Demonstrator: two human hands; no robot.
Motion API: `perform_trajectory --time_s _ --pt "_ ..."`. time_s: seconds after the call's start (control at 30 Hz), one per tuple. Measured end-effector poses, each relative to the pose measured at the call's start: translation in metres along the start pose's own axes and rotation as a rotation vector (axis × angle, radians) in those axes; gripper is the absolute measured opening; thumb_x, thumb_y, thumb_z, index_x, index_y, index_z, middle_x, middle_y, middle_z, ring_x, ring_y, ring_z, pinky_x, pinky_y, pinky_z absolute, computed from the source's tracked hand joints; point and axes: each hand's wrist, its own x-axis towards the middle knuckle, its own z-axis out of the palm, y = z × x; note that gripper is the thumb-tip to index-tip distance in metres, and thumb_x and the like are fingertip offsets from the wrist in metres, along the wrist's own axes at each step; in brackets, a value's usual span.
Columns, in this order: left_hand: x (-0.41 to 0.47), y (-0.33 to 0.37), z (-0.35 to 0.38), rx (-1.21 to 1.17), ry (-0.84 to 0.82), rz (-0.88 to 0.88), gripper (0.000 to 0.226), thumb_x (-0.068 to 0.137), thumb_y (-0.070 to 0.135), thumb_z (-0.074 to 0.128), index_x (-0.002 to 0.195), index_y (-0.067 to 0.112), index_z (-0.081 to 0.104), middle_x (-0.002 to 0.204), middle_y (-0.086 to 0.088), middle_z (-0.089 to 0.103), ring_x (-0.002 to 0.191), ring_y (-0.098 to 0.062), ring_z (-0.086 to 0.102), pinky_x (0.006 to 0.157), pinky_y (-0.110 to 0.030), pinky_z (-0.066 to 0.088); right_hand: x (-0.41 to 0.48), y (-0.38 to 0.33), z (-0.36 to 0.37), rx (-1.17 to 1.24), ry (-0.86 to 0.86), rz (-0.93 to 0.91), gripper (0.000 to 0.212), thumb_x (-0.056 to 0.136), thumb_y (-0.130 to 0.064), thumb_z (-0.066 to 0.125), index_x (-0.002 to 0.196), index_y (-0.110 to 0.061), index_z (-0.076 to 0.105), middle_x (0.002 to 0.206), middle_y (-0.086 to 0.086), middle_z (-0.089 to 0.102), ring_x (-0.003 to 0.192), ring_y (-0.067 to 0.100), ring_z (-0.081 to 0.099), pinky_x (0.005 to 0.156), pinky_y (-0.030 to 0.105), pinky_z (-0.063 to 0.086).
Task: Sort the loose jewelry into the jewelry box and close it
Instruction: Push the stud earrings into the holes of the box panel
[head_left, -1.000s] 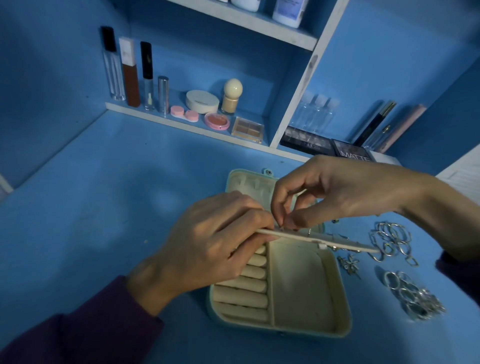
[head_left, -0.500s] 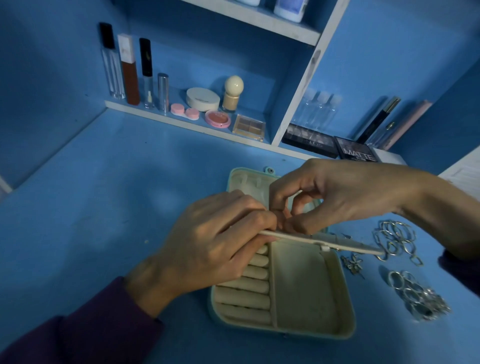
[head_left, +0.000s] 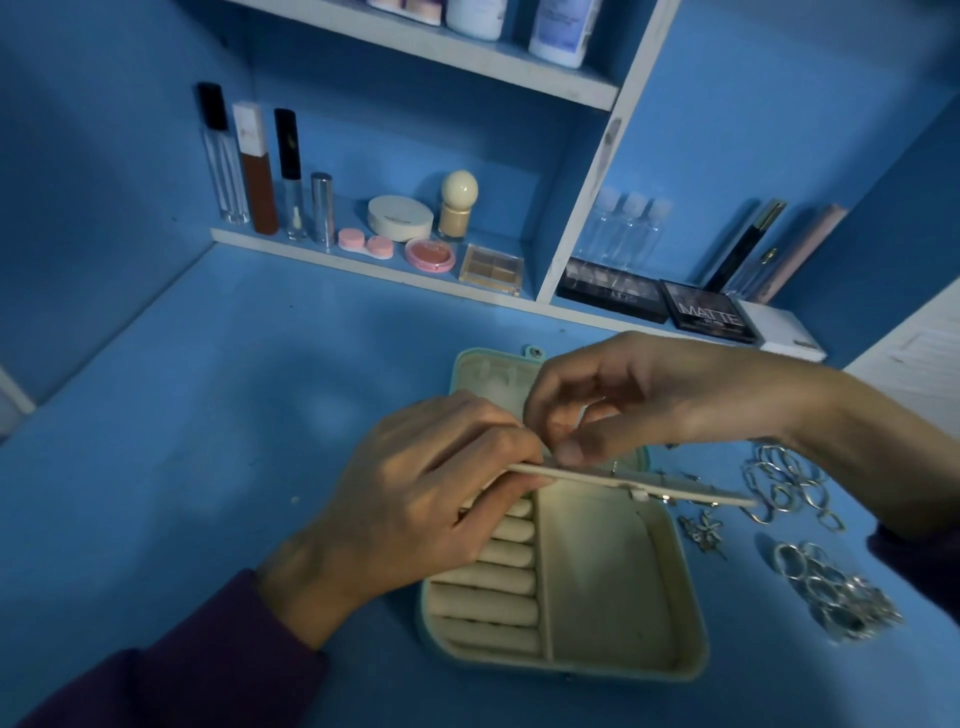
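Note:
A cream jewelry box (head_left: 680, 613) lies open on the blue desk, ring rolls on its left side and an empty compartment on the right. Its thin inner flap (head_left: 665, 486) stands raised edge-on across the middle. My left hand (head_left: 415, 514) grips the flap's left end. My right hand (head_left: 639, 400) hovers just above the flap with thumb and forefinger pinched together over its top edge; what they pinch is too small to see. Loose silver jewelry lies right of the box: a chain of rings (head_left: 784, 483), a small flower piece (head_left: 704, 532) and a pile of rings (head_left: 836, 592).
A low shelf (head_left: 363, 267) at the back carries lip glosses, compacts and palettes. Black palettes (head_left: 706, 312) and a white box (head_left: 784, 338) sit behind my right hand. Blue walls close in at left and right.
My right hand's fingers have curled tighter and dropped onto the flap's top edge beside my left fingertips. The left hand and flap stay as they were.

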Motion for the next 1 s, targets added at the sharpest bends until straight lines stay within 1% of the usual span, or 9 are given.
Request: perform_trajectory --time_s 0.13,0.3,0.47,0.57,0.67,0.73,0.8,0.9,1.0 --pt "0.000 -0.001 0.001 -0.027 0.016 -0.038 0.014 0.089 0.017 0.067 0.089 0.014 0.053 0.075 -0.005 0.062 0.069 -0.015 0.055 0.064 -0.023 0.046 -0.006 0.014 0.000 0.255 0.123 -0.039 0.025 0.084 -0.021 0.064 0.105 -0.007 0.062 0.084 0.016 0.066 0.077 0.022 0.063 0.073 0.025 0.050" --pt "0.001 -0.004 0.005 -0.101 0.059 -0.178 0.013 0.091 0.025 0.065 0.089 0.015 0.055 0.077 -0.003 0.062 0.072 -0.014 0.058 0.067 -0.023 0.049 -0.011 0.026 0.003 0.593 0.379 0.013 0.041 0.076 -0.045 0.055 0.091 -0.010 0.070 0.078 0.018 0.066 0.071 0.023 0.062 0.066 0.026 0.053" --pt "0.013 -0.006 0.011 -0.159 0.089 -0.383 0.019 0.082 0.030 0.069 0.096 0.021 0.059 0.091 0.013 0.062 0.086 0.011 0.055 0.080 -0.006 0.041 -0.021 0.043 -0.005 0.709 0.620 0.160 0.047 0.079 -0.052 0.047 0.082 -0.012 0.070 0.073 0.011 0.066 0.064 0.016 0.060 0.067 0.028 0.041" --pt "0.024 -0.012 0.014 -0.224 0.050 -0.522 0.026 0.079 0.035 0.073 0.099 0.020 0.066 0.086 0.025 0.062 0.085 0.017 0.055 0.077 -0.002 0.039 -0.029 0.049 -0.006 0.761 0.715 0.196 0.048 0.083 -0.052 0.045 0.081 -0.013 0.072 0.075 0.009 0.065 0.067 0.017 0.060 0.065 0.027 0.042" --pt "0.032 -0.021 0.018 -0.294 0.016 -0.657 0.027 0.077 0.039 0.071 0.102 0.036 0.062 0.087 0.026 0.066 0.081 0.005 0.061 0.071 -0.012 0.047 -0.034 0.055 -0.003 0.784 0.780 0.179 0.046 0.086 -0.050 0.042 0.084 -0.012 0.067 0.082 0.006 0.067 0.078 0.018 0.061 0.074 0.032 0.047" --pt "0.034 -0.024 0.022 -0.319 0.022 -0.728 0.027 0.075 0.049 0.072 0.100 0.043 0.061 0.090 0.018 0.067 0.077 -0.010 0.064 0.070 -0.029 0.054 -0.035 0.058 -0.001 0.767 0.811 0.165 0.043 0.084 -0.051 0.044 0.083 -0.013 0.064 0.082 0.006 0.067 0.081 0.020 0.060 0.078 0.035 0.046" --pt "0.035 -0.024 0.026 -0.370 0.052 -0.788 0.029 0.074 0.048 0.075 0.099 0.045 0.060 0.086 0.009 0.068 0.076 -0.020 0.065 0.067 -0.036 0.055 -0.035 0.059 0.000 0.732 0.821 0.154 0.043 0.081 -0.052 0.045 0.083 -0.014 0.064 0.083 0.006 0.069 0.082 0.021 0.061 0.079 0.036 0.046" --pt "0.035 -0.023 0.028 -0.479 0.069 -0.858 0.032 0.073 0.035 0.073 0.100 0.043 0.059 0.089 0.015 0.070 0.082 -0.006 0.068 0.071 -0.027 0.055 -0.036 0.060 0.002 0.675 0.807 0.145 0.044 0.081 -0.053 0.044 0.089 -0.016 0.067 0.089 0.007 0.072 0.083 0.019 0.064 0.078 0.033 0.048" --pt "0.030 -0.026 0.027 -0.535 0.037 -0.898 0.034 0.072 0.050 0.076 0.102 0.051 0.060 0.094 0.012 0.071 0.090 -0.008 0.067 0.077 -0.035 0.057 -0.036 0.062 0.003 0.648 0.800 0.141 0.045 0.084 -0.052 0.042 0.097 -0.016 0.067 0.094 0.008 0.072 0.087 0.019 0.065 0.079 0.033 0.048"
